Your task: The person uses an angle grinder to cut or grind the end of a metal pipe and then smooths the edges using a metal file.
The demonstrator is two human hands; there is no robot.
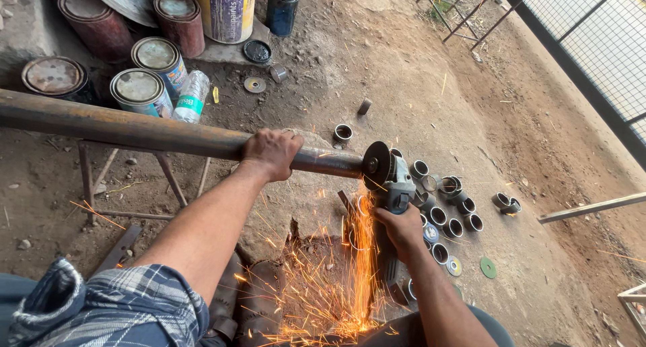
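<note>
My left hand [272, 153] grips a long rusty steel pipe [134, 130] that lies across a low metal stand [128, 185], pressing it down near its right end. My right hand [402, 229] holds a grey angle grinder [393, 185] by its body. The grinder's disc [375, 164] is cutting into the pipe's end. Orange sparks [336, 280] spray downward toward my legs and the dirt floor.
Several short cut pipe rings [449, 206] lie on the ground right of the grinder, with a green disc [488, 267] nearby. Paint cans [145, 91], a plastic bottle [190, 95] and worn discs stand at the upper left. A mesh fence [592, 44] runs along the right.
</note>
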